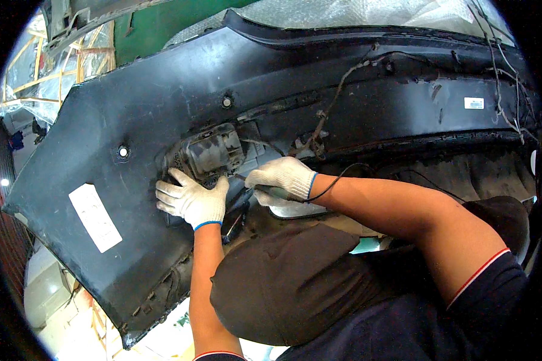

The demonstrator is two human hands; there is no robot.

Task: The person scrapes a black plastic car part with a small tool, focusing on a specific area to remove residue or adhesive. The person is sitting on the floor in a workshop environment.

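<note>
A large dark bumper cover [180, 78] lies with its inner side up. My left hand [193, 198], in a white knit glove with a blue cuff, rests on it with fingers spread, at the lower edge of a dusty black plastic housing [214, 150]. My right hand [283, 179], gloved alike, is closed around a slim dark-handled tool [274, 192] just right of the housing. A black cord [338, 179] runs by that hand, seemingly from the tool's rear. The tool's tip is too small to make out.
Wiring [343, 81] crosses the bumper's upper right. A white paper label [95, 218] sits at the left, a smaller sticker [474, 103] at the right. My dark cap [289, 283] covers the lower middle. Bubble wrap [343, 13] lies beyond the far edge.
</note>
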